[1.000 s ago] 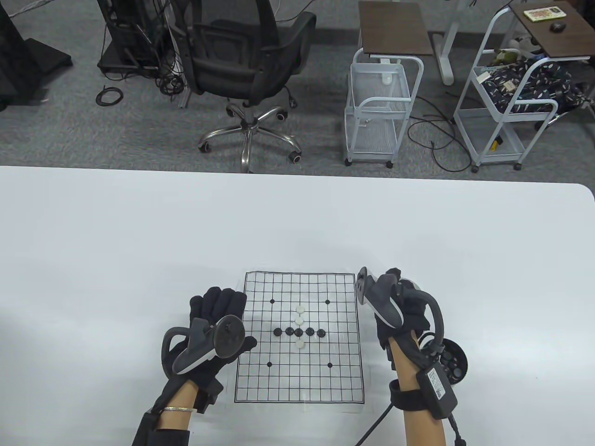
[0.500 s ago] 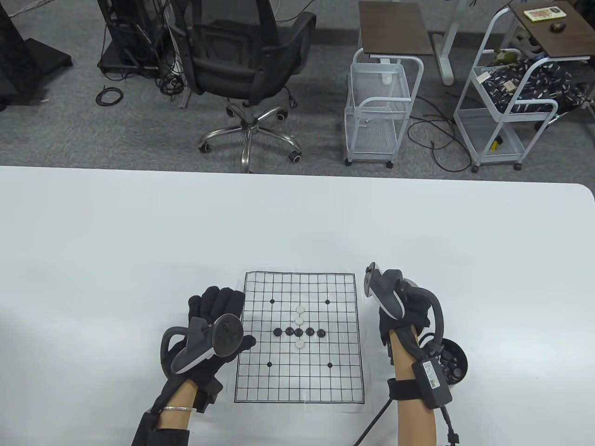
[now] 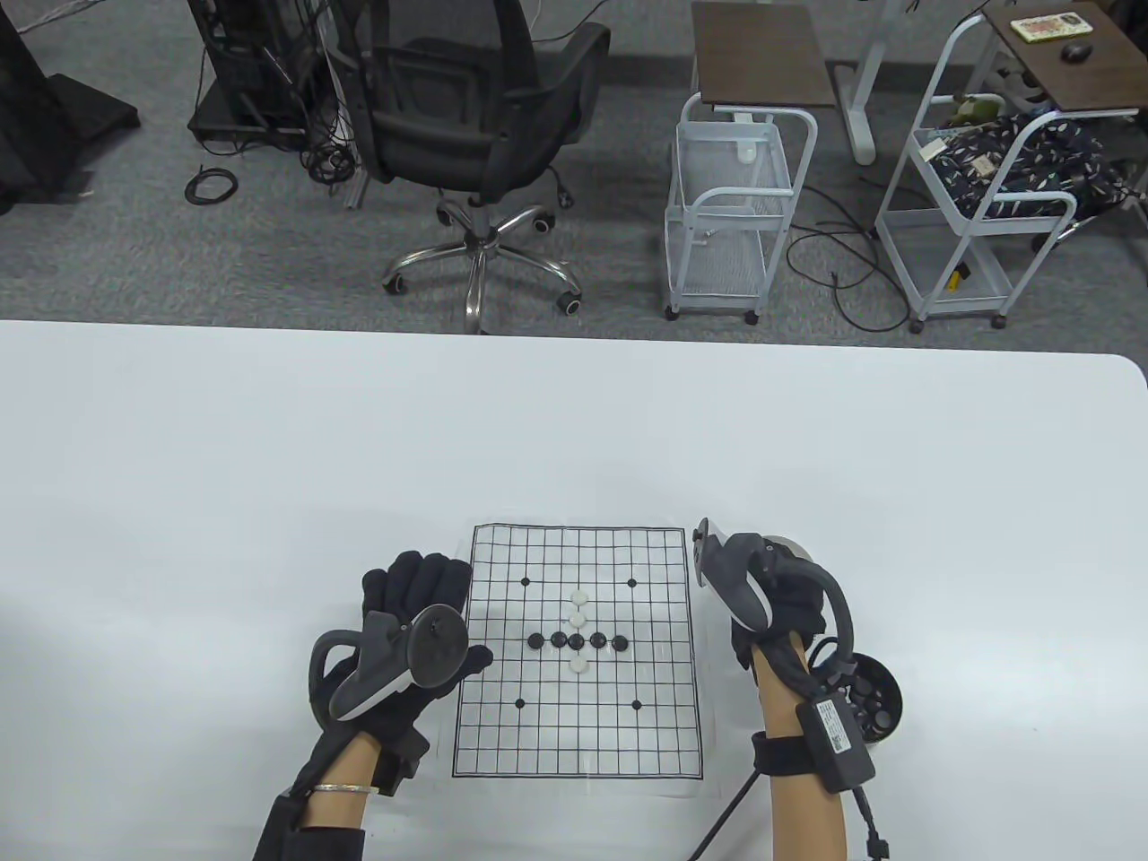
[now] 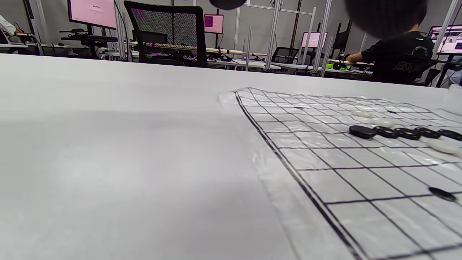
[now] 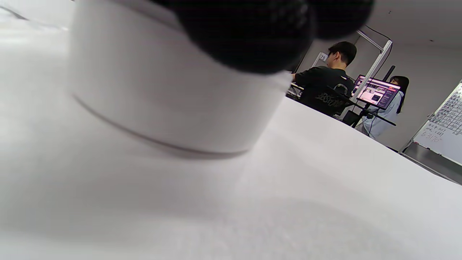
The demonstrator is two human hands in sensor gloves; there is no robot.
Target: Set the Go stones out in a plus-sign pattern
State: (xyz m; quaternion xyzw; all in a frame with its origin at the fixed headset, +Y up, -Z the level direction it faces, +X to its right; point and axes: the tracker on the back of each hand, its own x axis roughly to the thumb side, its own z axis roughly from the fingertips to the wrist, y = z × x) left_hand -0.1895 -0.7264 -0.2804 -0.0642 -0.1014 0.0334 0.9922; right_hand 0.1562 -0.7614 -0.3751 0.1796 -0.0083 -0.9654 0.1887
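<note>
A Go board (image 3: 577, 744) printed on a clear sheet lies flat on the white counter (image 3: 269, 448), near the person's edge. Five black stones (image 3: 578, 640) sit in a row across its middle, touching or nearly touching one another. Three white stones (image 3: 578, 619) run across that row: two above it, one just below. In the left wrist view the same black row (image 4: 406, 133) shows low and flat on the grid, with a white stone (image 4: 443, 145) just in front of it.

The left hand (image 3: 408, 628) rests palm down on the counter beside the board's left edge, fingers stretched forward and together, thumb tip reaching the border of the sheet. It grasps nothing.

The right hand (image 3: 780, 610) is just past the board's right edge, over a white bowl (image 3: 794, 543) whose rim peeks out beyond the glove. The right wrist view shows the bowl's white wall (image 5: 162, 90) close up, standing on the counter, with dark gloved fingertips (image 5: 249, 32) at its top edge. Whether they pinch a stone I cannot tell; the fingers are hidden under the tracker (image 3: 740, 583) from above.

A dark round bowl (image 3: 865, 700) holding black stones sits on the counter behind the right wrist. An office chair (image 3: 475, 134) and white wire carts (image 3: 735, 215) stand on the floor beyond.
</note>
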